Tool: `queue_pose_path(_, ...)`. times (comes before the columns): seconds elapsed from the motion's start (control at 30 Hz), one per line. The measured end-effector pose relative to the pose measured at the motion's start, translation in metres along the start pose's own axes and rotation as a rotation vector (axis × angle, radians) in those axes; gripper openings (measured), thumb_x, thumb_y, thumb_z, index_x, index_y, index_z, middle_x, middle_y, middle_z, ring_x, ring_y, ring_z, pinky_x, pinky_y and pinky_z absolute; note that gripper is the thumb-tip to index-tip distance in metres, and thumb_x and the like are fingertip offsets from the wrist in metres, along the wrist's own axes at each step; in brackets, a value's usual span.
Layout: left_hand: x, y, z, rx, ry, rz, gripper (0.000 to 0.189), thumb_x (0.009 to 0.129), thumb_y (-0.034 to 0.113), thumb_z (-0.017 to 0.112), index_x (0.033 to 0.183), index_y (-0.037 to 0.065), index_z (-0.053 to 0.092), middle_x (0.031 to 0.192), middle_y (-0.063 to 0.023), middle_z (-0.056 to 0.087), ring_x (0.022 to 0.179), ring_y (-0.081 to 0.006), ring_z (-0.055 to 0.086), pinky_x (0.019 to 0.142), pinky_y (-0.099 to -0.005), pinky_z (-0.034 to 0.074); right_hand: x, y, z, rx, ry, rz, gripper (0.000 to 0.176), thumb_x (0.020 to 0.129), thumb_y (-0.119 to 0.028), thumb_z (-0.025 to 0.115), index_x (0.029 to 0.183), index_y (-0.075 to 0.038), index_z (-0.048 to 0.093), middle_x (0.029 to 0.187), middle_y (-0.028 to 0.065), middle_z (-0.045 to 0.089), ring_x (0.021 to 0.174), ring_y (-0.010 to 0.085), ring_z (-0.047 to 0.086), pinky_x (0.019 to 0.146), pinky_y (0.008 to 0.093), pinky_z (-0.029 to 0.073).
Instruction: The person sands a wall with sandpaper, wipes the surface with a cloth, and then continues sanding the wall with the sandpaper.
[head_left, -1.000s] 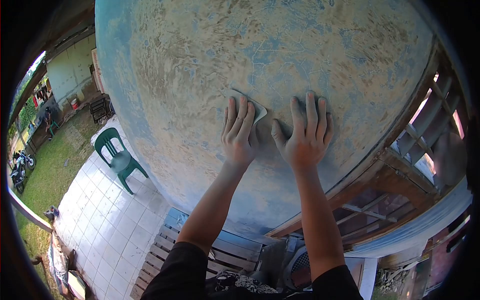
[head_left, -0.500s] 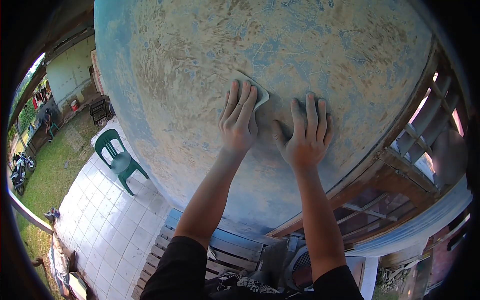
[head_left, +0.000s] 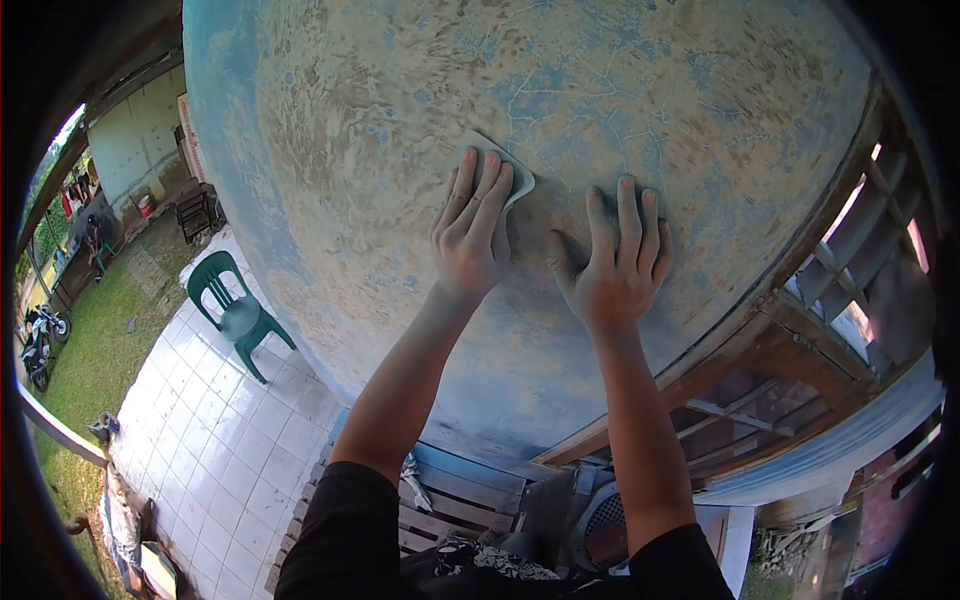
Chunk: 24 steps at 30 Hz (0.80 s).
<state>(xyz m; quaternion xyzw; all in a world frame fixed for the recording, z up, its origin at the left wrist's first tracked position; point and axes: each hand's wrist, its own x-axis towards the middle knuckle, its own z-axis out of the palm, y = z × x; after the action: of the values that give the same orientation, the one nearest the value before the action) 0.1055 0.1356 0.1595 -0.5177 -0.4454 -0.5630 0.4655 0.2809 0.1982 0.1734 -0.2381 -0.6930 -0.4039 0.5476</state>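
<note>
My left hand (head_left: 468, 228) presses a pale, thin sheet of sandpaper (head_left: 524, 183) against the wall (head_left: 400, 100). Its fingers point upward over the sheet, whose edge and rounded corner stick out above and to the right of them. Most of the sheet is hidden beneath the hand. To the right, my right hand (head_left: 616, 272) lies flat on the wall with its fingers spread and nothing in it. Grey dust coats the fingers of both hands. The wall's surface is patchy, with worn brown and blue areas and fine pale cracks.
A wooden window frame (head_left: 735, 330) borders the wall on the right. Below me are a slatted wooden bench (head_left: 465, 500) and a round fan-like grille (head_left: 606, 525). A green plastic chair (head_left: 238, 315) stands on white tiles at left. Farther off, a person (head_left: 95, 240) sits near a motorbike (head_left: 40, 340).
My left hand and the sandpaper have shifted slightly up and left along the wall. The right hand stays nearly in place. The view has tilted a little.
</note>
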Motion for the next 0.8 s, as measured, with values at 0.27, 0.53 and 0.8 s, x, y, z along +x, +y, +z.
queue_pose_path(0.27, -0.033, 0.003, -0.003, 0.005, -0.054, -0.068, 0.033, 0.102, 0.007, 0.056, 0.131, 0.003, 0.070, 0.140, -0.0155, 0.066, 0.139, -0.0384, 0.053, 0.112, -0.0527, 0.046, 0.002, 0.001, -0.002, 0.004, 0.005, 0.017, 0.053, 0.096, -0.057, 0.060, 0.135, -0.022, 0.066, 0.152, 0.0079, 0.055, 0.140, 0.0304, 0.050, 0.112, 0.0508, 0.038)
queue_pose_path(0.53, 0.003, 0.008, 0.003, 0.012, 0.067, -0.122, 0.035, 0.102, 0.006, 0.055, 0.134, 0.003, 0.068, 0.141, -0.0148, 0.065, 0.140, -0.0391, 0.052, 0.113, -0.0539, 0.044, 0.001, -0.001, 0.001, 0.024, 0.017, 0.057, 0.048, 0.092, -0.053, 0.065, 0.132, -0.026, 0.069, 0.152, 0.0037, 0.056, 0.140, 0.0268, 0.051, 0.113, 0.0487, 0.039)
queue_pose_path(0.8, 0.000, -0.008, -0.004, 0.142, -0.027, -0.040, 0.039, 0.102, 0.003, 0.049, 0.138, -0.001, 0.064, 0.144, -0.0184, 0.061, 0.142, -0.0412, 0.049, 0.114, -0.0534, 0.044, -0.001, 0.000, -0.002, 0.020, 0.004, 0.056, 0.046, 0.093, -0.049, 0.064, 0.133, -0.028, 0.069, 0.152, 0.0031, 0.056, 0.139, 0.0263, 0.051, 0.112, 0.0483, 0.040)
